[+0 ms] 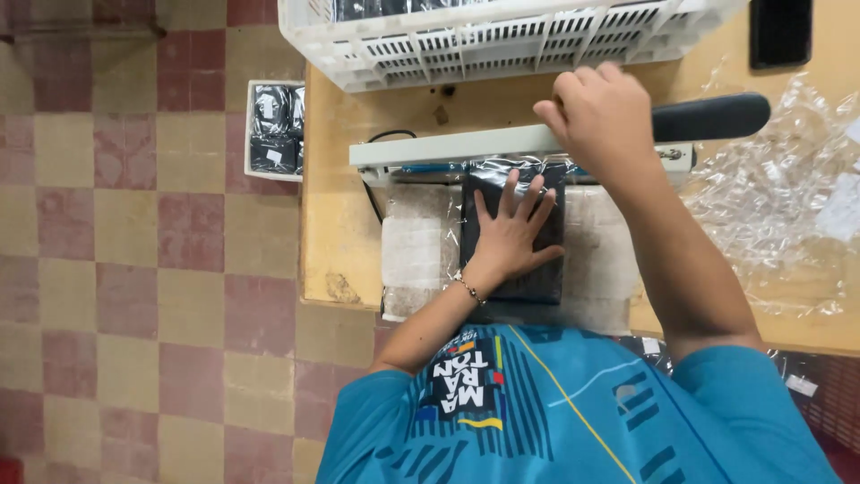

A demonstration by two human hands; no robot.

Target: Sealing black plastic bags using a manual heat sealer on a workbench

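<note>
Near the worktop's (331, 179) front edge, our left hand (511, 235) lies flat, fingers spread, on the black pack (537, 278); right hand (598, 112) presses the sealer bar (448, 145), fingers curled over it.

Crate (502, 45) close behind sealer arm (448, 145)

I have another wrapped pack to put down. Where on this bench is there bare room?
Bare wood lies on the table left of the heat sealer, between the white crate and the front edge. The middle is crowded: left hand flat on the black pack, right hand on the sealer arm. Loose plastic bags cover the right.
</note>
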